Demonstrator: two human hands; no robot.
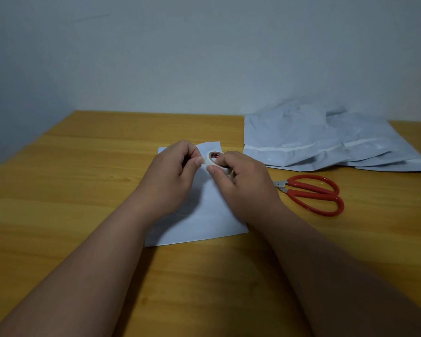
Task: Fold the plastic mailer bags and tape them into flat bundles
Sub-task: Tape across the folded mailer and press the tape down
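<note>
While right hand [243, 188] grips tape roll [214, 159], red core label unreadable, left hand [173, 176] pinches its end.

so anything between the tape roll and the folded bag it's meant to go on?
Nothing visible. The right hand holds the tape roll directly above the folded mailer bag, and the left hand pinches at the roll's edge. The scissors and the pile of unfolded bags lie off to the right, clear of it.

Both forearms reach forward and come together at the middle. The left hand [173, 166] has its fingers curled, thumb and forefinger pinched at the edge of the tape roll [214, 159]. The right hand [243, 183] holds this roll in a curled grip, thumb on its side.
</note>
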